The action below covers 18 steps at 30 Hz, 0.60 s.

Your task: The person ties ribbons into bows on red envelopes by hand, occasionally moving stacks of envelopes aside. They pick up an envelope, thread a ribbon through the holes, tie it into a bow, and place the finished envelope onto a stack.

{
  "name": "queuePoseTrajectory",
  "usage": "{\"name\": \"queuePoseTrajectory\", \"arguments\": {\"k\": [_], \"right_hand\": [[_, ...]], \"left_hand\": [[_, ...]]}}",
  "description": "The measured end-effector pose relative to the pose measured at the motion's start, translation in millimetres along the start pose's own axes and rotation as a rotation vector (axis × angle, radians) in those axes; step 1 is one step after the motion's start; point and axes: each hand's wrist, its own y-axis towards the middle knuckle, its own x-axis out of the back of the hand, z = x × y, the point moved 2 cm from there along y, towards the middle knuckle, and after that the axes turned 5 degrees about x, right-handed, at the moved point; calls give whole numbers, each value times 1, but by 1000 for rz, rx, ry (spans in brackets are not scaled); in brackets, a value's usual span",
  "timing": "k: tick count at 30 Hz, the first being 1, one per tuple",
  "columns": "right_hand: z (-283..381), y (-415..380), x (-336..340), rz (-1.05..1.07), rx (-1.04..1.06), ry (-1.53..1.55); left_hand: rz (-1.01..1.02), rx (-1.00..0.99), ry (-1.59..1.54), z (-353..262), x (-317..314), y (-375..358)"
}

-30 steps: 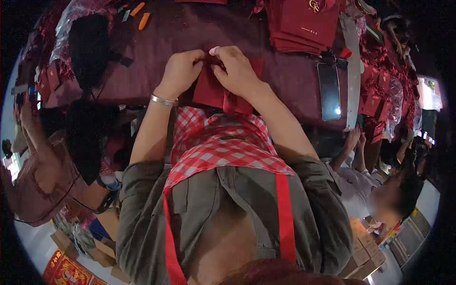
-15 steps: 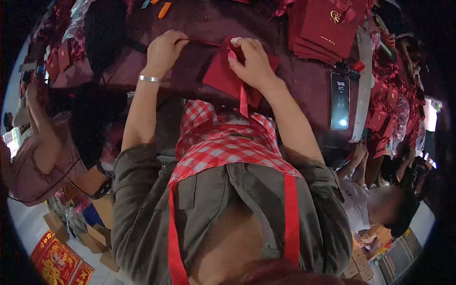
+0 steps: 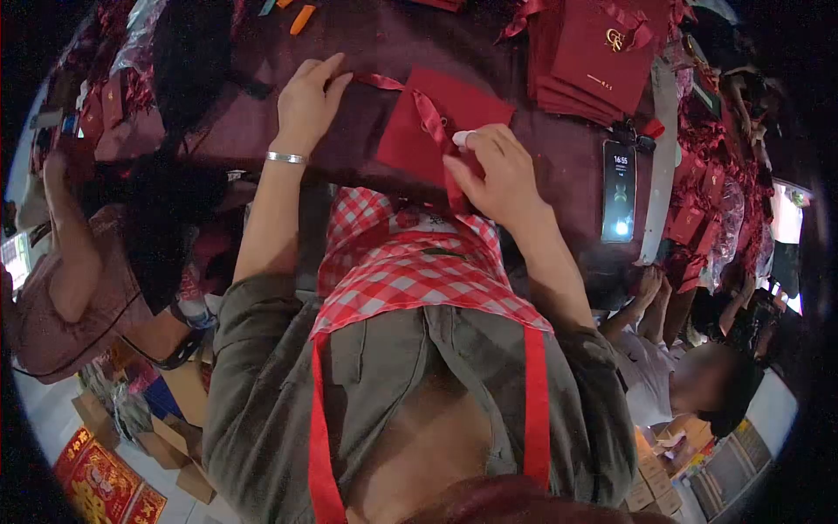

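A dark red square card or pouch (image 3: 406, 131) lies turned at an angle on the dark red tabletop, in front of the checked apron. A red ribbon (image 3: 428, 112) runs across it, one end reaching left and the other hanging over its near edge. My left hand (image 3: 311, 103), with a silver bracelet at the wrist, is beside the ribbon's left end, its fingers apart and nothing in them. My right hand (image 3: 497, 170) is at the right edge of the red piece, thumb and index finger apart, with a white covering on one fingertip.
A stack of dark red bags with gold lettering (image 3: 594, 61) stands at the back right. Near it lie a phone (image 3: 619, 192) and a long pale strip (image 3: 661, 166). An orange object (image 3: 302, 19) lies at the back. Co-workers (image 3: 646, 367) (image 3: 78, 279) sit at both sides.
My left hand has let go of the ribbon and its fingers have spread. My right hand has moved right and toward me, uncovering the red piece and the ribbon across it.
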Motion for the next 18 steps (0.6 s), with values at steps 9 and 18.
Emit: {"name": "queuePoseTrajectory", "arguments": {"k": [9,18], "right_hand": [[17,-1,-5,140,-116,99],[16,5,9,36,-45,81]], "left_hand": [[627,367,-689,-77,11,-57],[614,552,-873,-108,-12,-64]]}}
